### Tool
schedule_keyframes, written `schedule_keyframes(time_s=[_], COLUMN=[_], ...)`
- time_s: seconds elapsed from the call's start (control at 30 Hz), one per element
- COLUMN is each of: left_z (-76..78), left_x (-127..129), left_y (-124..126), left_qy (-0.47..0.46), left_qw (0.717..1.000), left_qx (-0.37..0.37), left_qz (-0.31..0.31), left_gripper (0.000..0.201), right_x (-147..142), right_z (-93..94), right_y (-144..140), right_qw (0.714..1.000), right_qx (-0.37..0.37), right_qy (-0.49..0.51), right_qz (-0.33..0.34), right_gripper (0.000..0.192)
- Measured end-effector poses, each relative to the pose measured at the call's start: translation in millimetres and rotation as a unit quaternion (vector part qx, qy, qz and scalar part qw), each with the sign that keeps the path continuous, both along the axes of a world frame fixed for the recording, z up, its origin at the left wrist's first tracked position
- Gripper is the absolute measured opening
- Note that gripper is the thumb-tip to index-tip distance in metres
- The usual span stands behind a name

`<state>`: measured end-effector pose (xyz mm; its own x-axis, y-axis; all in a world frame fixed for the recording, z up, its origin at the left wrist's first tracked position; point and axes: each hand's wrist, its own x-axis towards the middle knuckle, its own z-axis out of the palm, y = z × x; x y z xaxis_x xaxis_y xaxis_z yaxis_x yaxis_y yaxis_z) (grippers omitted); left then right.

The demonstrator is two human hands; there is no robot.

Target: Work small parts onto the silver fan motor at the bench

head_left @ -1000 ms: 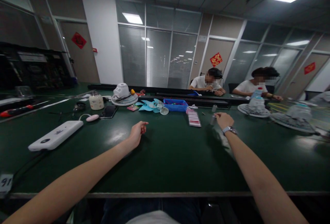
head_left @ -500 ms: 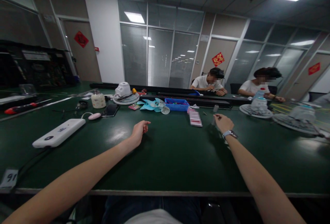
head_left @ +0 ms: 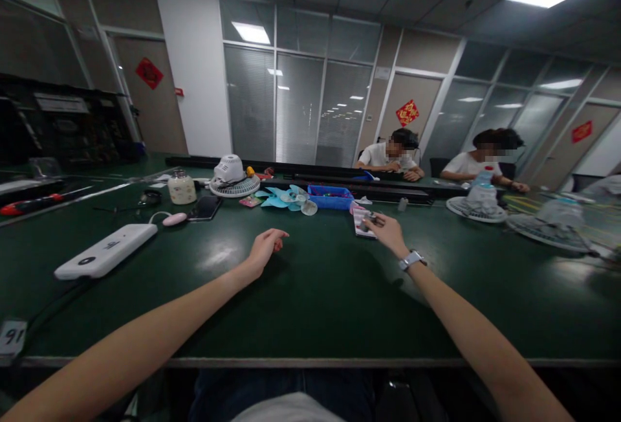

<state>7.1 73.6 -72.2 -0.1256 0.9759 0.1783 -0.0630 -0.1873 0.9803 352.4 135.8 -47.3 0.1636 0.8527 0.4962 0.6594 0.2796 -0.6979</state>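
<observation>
Right hand shifts left onto the small packet.
The right hand (head_left: 385,231) now pinches a small dark piece over the packet (head_left: 361,221) at mid-bench (head_left: 315,292); the left hand (head_left: 266,247) stays loosely curled, empty.

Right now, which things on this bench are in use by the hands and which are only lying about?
In use: right hand pinching a small dark part over the pink-white packet; left hand resting loosely curled on the green bench.
Lying about: white fan, blue bin, phone, white power strip.
</observation>
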Motion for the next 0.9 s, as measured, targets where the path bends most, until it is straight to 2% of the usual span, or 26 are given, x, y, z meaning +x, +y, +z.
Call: schedule_keyframes(time_s=[0.07, 0.13, 0.2, 0.3, 0.43, 0.6, 0.77, 0.9], left_z=[0.1, 1.2, 2.7, 3.7, 0.6, -1.9, 7.5, 11.6], left_x=[2.0, 4.4, 6.8, 9.7, 12.5, 19.9, 29.0, 22.1], left_y=[-4.5, -9.4, -13.3, -15.2, -12.0, -7.0, -6.1, -5.4], left_qy=[0.054, 0.102, 0.163, 0.256, 0.319, 0.349, 0.353, 0.355], left_qw=[0.998, 0.992, 0.981, 0.956, 0.934, 0.923, 0.920, 0.918], left_qx=[0.022, 0.045, 0.078, 0.135, 0.155, 0.162, 0.172, 0.173], left_qz=[-0.030, -0.055, -0.067, -0.058, -0.037, 0.004, 0.019, 0.035], left_gripper=[0.026, 0.029, 0.032, 0.033, 0.029, 0.025, 0.024, 0.025], right_x=[-42.1, -79.9, -107.7, -128.7, -133.3, -132.1, -132.9, -133.5], right_z=[-2.9, -5.5, -6.7, -6.8, -8.8, -15.8, -20.1, -21.2], right_y=[-15.4, -34.2, -52.9, -74.0, -84.6, -83.7, -81.9, -81.3], right_qw=[0.992, 0.969, 0.952, 0.943, 0.937, 0.942, 0.946, 0.949], right_qx=[-0.008, -0.023, -0.035, -0.040, -0.044, -0.029, -0.022, -0.028], right_qy=[0.032, 0.060, 0.062, 0.041, 0.021, 0.017, 0.000, 0.012], right_qz=[0.124, 0.240, 0.298, 0.328, 0.347, 0.335, 0.324, 0.315], right_gripper=[0.045, 0.045, 0.042, 0.039, 0.041, 0.044, 0.043, 0.044])
